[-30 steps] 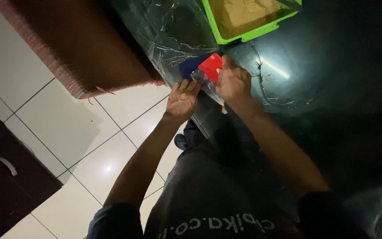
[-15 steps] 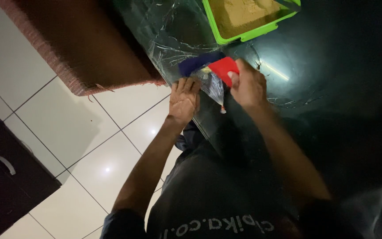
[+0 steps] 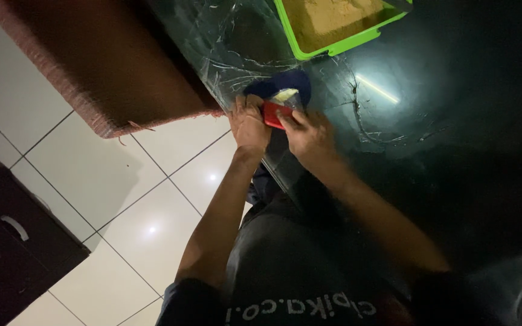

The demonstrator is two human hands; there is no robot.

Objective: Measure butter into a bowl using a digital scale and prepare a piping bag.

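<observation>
Your small red packet (image 3: pixel 271 113) with its clear crinkly plastic end sits pinched at the near edge of the dark glass desk (image 3: pixel 454 151), just over a round blue lid (image 3: pixel 285 83). Your left hand (image 3: pixel 249 124) closes its fingers on the packet's left side; your right hand (image 3: pixel 309 136) grips its right. A green square tub (image 3: pixel 339 45) of tan powder lies beyond. White glossy floor tiles (image 3: pixel 110 181) lie open to your left.
</observation>
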